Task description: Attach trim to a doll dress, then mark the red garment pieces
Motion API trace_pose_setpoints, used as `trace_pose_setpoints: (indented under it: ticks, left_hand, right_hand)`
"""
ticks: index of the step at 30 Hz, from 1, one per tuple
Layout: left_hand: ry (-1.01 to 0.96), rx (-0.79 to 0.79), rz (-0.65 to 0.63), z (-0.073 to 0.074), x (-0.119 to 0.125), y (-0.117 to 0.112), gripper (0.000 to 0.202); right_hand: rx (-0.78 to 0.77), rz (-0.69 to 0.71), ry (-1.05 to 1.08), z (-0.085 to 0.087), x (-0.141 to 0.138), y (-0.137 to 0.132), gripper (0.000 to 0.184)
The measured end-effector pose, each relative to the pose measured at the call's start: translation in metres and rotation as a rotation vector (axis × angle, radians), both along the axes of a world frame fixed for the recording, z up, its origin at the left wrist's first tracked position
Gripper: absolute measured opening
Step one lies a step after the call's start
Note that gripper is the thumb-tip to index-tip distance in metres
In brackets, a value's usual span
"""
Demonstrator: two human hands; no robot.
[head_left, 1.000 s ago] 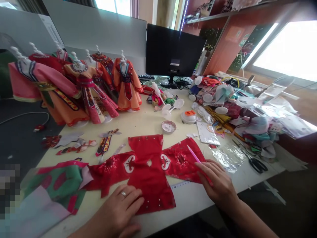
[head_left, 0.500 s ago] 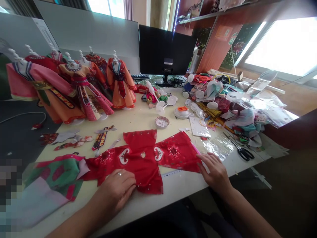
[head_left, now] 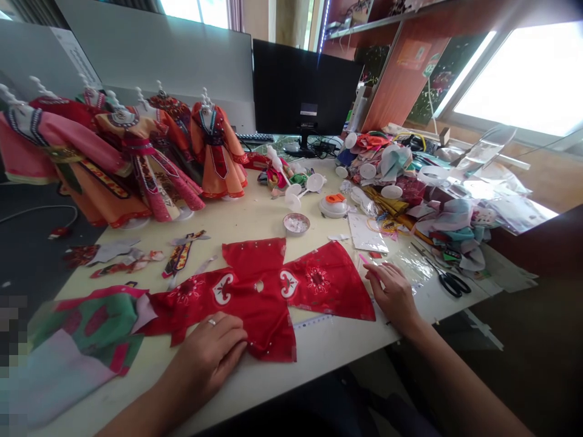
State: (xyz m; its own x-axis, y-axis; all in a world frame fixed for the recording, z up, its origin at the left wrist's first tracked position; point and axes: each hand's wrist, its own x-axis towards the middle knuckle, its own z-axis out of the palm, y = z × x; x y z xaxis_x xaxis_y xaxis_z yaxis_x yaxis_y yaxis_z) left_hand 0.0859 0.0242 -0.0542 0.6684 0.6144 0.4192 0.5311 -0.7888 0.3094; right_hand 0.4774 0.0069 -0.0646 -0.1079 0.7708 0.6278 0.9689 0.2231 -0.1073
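A red doll garment [head_left: 268,291] with white heart patches lies spread flat on the cream table [head_left: 259,224]. My left hand [head_left: 207,358], with a ring on one finger, rests flat and open on the garment's lower left part. My right hand [head_left: 394,294] lies just right of the garment's right sleeve and is closed around a thin pink stick [head_left: 367,263] whose tip shows above the fingers.
Dressed doll stands [head_left: 136,152] crowd the back left. A black monitor [head_left: 305,91] stands behind. Fabric scraps and plastic bags [head_left: 428,194] pile at the right, with scissors [head_left: 449,279] near the edge. A small bowl [head_left: 296,224], cut trims [head_left: 132,258] and a green-pink piece [head_left: 91,328] lie around.
My right hand slid off the garment's right sleeve to the table beside it, keeping the pink stick. The view pulled back and the left hand stayed on the garment.
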Motion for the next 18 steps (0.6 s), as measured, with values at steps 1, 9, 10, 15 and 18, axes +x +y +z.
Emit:
trace_pose_setpoints:
  ticks: [1, 9, 10, 15, 18]
  left_hand:
    - [-0.003, 0.003, -0.001, -0.0002, 0.0001, 0.0, 0.018]
    - [-0.007, 0.01, 0.003, 0.0002, 0.0, -0.0013, 0.015]
    - [-0.008, 0.012, 0.004, 0.0008, 0.0002, -0.0013, 0.016]
    - [-0.005, 0.014, 0.01, 0.0028, 0.0013, -0.0009, 0.018]
    - [-0.014, 0.023, 0.005, 0.0024, 0.0016, -0.0007, 0.018]
  right_hand:
    - [-0.002, 0.0, -0.001, -0.0006, 0.0007, 0.0005, 0.02]
    - [-0.015, 0.007, 0.01, -0.0017, -0.0003, 0.0036, 0.019]
    - [-0.016, 0.005, 0.014, -0.0017, -0.0005, 0.0034, 0.019]
    - [-0.022, -0.011, 0.033, -0.0014, -0.0002, 0.0014, 0.02]
    - [-0.034, -0.005, 0.033, -0.0008, -0.0005, 0.001, 0.02]
